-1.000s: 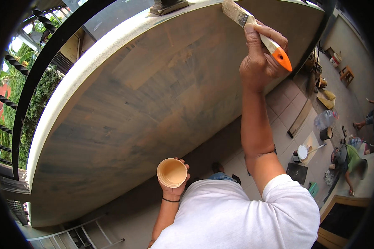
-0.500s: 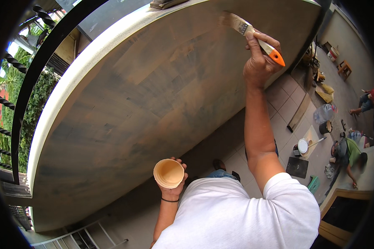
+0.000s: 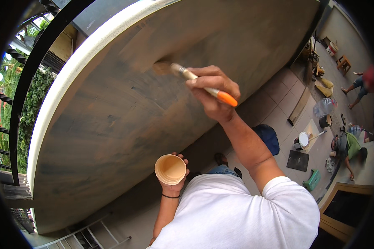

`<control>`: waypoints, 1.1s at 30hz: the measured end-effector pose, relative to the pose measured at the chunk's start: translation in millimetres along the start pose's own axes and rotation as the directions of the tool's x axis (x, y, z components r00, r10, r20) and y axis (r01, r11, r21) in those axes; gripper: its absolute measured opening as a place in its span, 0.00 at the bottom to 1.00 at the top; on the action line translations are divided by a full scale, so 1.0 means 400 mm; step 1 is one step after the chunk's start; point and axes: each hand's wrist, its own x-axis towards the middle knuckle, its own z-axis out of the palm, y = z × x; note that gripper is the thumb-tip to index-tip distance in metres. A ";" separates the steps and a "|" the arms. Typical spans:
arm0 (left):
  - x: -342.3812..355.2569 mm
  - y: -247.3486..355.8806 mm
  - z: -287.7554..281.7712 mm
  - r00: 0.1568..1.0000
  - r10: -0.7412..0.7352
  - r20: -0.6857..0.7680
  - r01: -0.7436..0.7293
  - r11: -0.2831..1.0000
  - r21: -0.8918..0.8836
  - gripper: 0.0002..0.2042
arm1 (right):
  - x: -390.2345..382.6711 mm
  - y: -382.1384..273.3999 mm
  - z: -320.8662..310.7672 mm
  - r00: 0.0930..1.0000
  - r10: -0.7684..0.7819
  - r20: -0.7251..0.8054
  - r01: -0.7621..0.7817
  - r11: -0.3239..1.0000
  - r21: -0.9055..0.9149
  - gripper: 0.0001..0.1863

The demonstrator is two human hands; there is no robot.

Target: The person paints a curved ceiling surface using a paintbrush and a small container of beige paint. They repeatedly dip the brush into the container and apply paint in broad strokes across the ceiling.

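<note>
My right hand (image 3: 216, 89) grips a paintbrush (image 3: 226, 98) with a pale handle and orange tip. Its blurred bristles are at the mottled grey-brown surface (image 3: 112, 124) of a curved wall with a white top edge (image 3: 66, 76); whether they touch it I cannot tell exactly. Low in front of my body, my left hand (image 3: 173, 187) holds a cream-coloured cup (image 3: 170, 168), its fingers wrapped round the far side. A pale residue or liquid shows inside it.
Black railing (image 3: 27, 83) curves along the left, with a ladder (image 3: 95, 234) below. On the tiled floor (image 3: 278, 103) lie a plank (image 3: 299, 106), paint cans (image 3: 303, 139), a water jug (image 3: 322, 108), a dark blue object (image 3: 266, 139) and a green stool (image 3: 311, 180). Two people (image 3: 353, 151) (image 3: 361, 85) are at the right.
My right hand has moved down and left across the wall with the brush. My left hand stays with the cup. The dark blue object now shows beside my forearm. The person in red has shifted.
</note>
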 end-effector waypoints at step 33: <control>-0.013 0.041 0.007 0.992 -0.102 -0.077 0.107 0.993 0.059 0.34 | -0.232 -0.028 0.039 0.990 0.117 0.077 -0.111 0.991 -0.073 0.13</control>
